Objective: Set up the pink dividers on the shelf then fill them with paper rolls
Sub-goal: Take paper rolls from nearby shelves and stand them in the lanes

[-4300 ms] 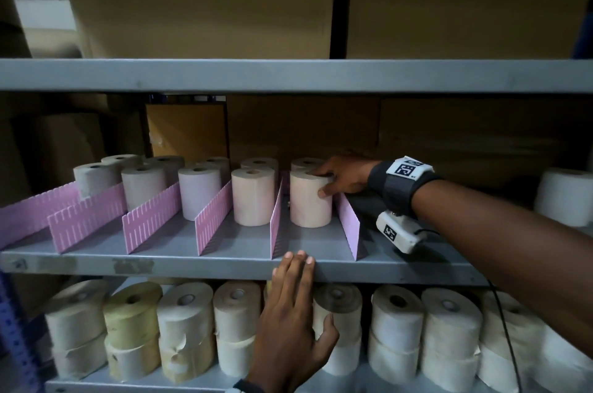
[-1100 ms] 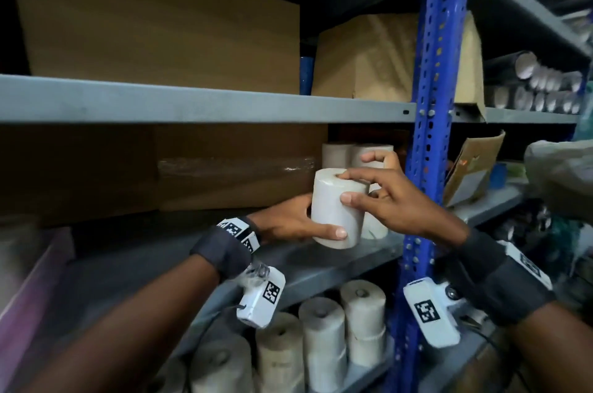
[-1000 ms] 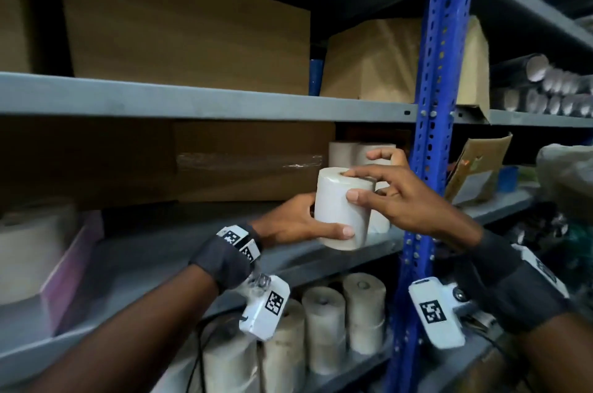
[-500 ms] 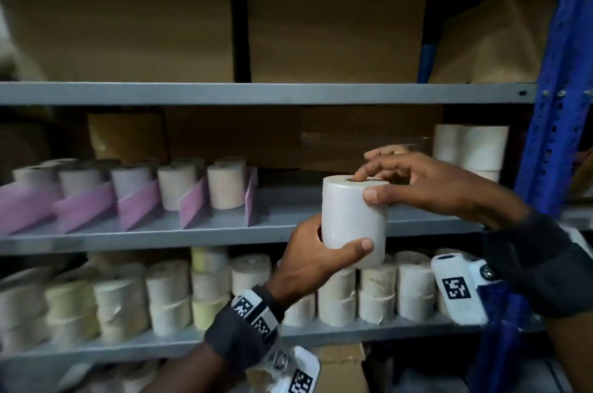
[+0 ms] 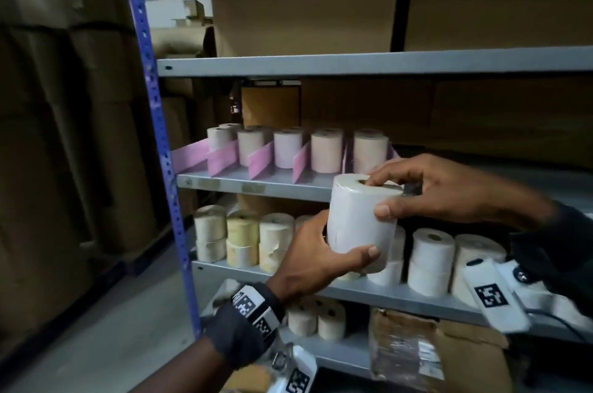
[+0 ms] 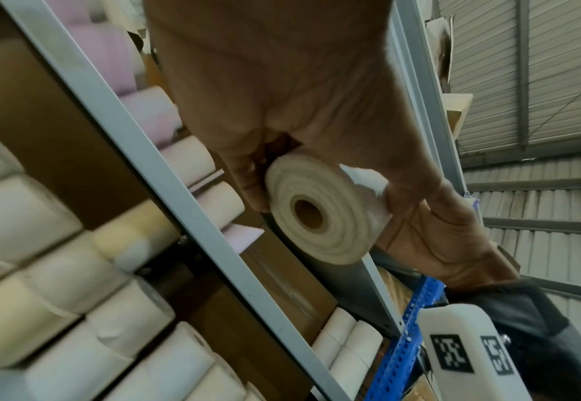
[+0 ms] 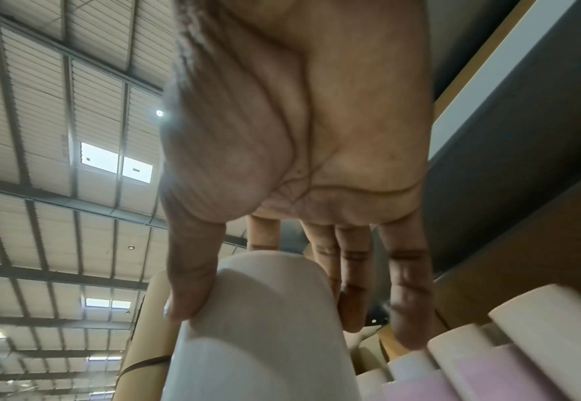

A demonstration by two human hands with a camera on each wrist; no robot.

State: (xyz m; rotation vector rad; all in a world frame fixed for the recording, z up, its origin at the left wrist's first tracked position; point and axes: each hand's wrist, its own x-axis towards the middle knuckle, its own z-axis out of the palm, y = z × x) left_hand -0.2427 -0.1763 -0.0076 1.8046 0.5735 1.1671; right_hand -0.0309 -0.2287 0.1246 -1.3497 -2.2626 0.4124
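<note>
Both hands are holding one white roll (image 5: 361,222) upright in the air, in front of the shelf's (image 5: 256,182) front edge and not touching it. The left hand (image 5: 316,259) is cupping the roll's lower part: thumb lying across the near face close to the bottom, fingers wrapping round the far side. In the left wrist view the roll's (image 6: 319,214) end and hollow core are showing between thumb and fingers. The right hand (image 5: 449,190) is gripping the top: thumb pressing on the near face, a fingertip resting at the core hole, the other fingers reaching over the far rim. In the right wrist view the thumb is lying on the roll (image 7: 265,325), with fingers (image 7: 350,298) hanging behind it; whether all of them are touching the paper is hard to tell there.

Behind the held roll, pink dividers (image 5: 260,160) are standing on edge on the shelf, running from front edge toward the back and splitting its left part into lanes. Rolls (image 5: 325,152), white to pale pink, are standing upright in those lanes, set back from the front edge, more behind them. The rightmost filled lane is sitting just behind the right hand.

The shelf below is carrying stacked cream and yellowish rolls (image 5: 242,237). A blue post (image 5: 154,123) is standing at the shelf's left end. Brown boxes (image 5: 301,1) are filling the top shelf.
</note>
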